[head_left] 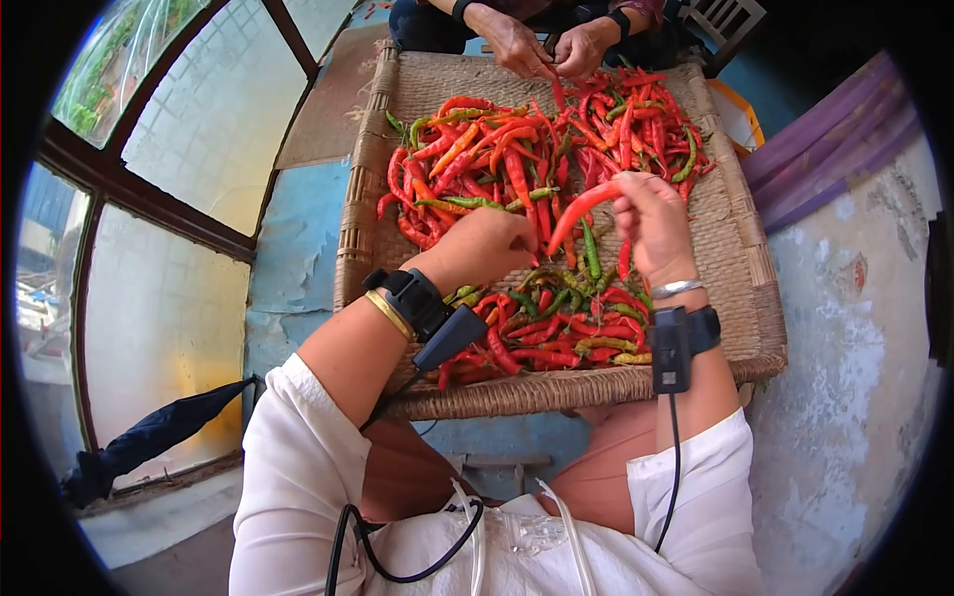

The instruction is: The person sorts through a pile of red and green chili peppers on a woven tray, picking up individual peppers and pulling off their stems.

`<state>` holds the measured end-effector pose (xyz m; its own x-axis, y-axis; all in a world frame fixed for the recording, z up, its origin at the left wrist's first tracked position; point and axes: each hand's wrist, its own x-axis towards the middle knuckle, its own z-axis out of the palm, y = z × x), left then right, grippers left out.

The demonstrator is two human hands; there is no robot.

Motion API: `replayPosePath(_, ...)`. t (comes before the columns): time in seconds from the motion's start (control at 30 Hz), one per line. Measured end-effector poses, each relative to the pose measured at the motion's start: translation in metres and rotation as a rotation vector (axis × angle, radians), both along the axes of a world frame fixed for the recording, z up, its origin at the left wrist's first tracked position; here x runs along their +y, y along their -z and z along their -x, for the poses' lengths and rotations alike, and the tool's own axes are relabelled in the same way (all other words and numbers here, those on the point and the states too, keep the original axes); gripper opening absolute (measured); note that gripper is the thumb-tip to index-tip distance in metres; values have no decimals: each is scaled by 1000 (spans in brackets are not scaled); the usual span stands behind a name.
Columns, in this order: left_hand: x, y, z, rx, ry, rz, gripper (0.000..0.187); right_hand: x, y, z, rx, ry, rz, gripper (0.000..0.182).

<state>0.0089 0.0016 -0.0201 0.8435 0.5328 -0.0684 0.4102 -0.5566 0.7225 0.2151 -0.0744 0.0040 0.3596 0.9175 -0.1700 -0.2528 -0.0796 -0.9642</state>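
My right hand [651, 223] is closed on a long red chili pepper [581, 207], which points left and down over the pile. Just left of it, my left hand [482, 246] has its fingers pressed together at the edge of the chilies; what they hold, if anything, is too small to tell. Mostly red chilies [477, 149], with some green and orange ones, lie heaped on a woven tray [740, 288]. A nearer heap of red and green chilies [556, 328] lies between my forearms, by the tray's front rim.
Across the tray, another person's hands [542, 50] hold a red chili. Windows [189, 129] and a folded dark umbrella [164, 432] are at the left. At the right are a worn wall [845, 328] and a purple cloth [835, 144].
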Motion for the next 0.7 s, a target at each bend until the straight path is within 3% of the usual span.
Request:
replayPosePath(0.07,6,0,4,24,-19,-122,18,3,2,-11,49,64,-33,11)
replayPosePath(0.13,12,6,7,-105,-202,-385,19,5,3,-15,350,339,-163,13)
replayPosePath(0.2,15,12,8,-77,-223,-403,21,7,17,-23,406,335,-139,17)
replayPosePath(0.27,15,17,11,38,-272,-427,24,3,29,-24,401,152,69,19)
replayPosePath(0.33,17,18,12,86,-257,-438,24,0,18,-1,342,142,97,23)
replayPosePath(0.4,18,18,12,134,-240,-447,25,-1,12,14,174,-65,105,30)
replayPosePath(0.47,19,14,13,201,-172,-377,26,0,12,25,122,-118,129,33)
replayPosePath(0.5,20,13,13,199,-174,-381,26,1,15,30,-69,-137,153,33)
replayPosePath(0.57,21,13,11,-52,-155,-361,23,3,26,36,-453,-126,87,34)
replayPosePath(0.67,16,4,7,-113,-175,-167,24,3,26,41,-623,-200,-33,38)
replayPosePath(0.7,15,6,6,-113,-178,-164,24,2,23,44,-487,-252,-27,37)
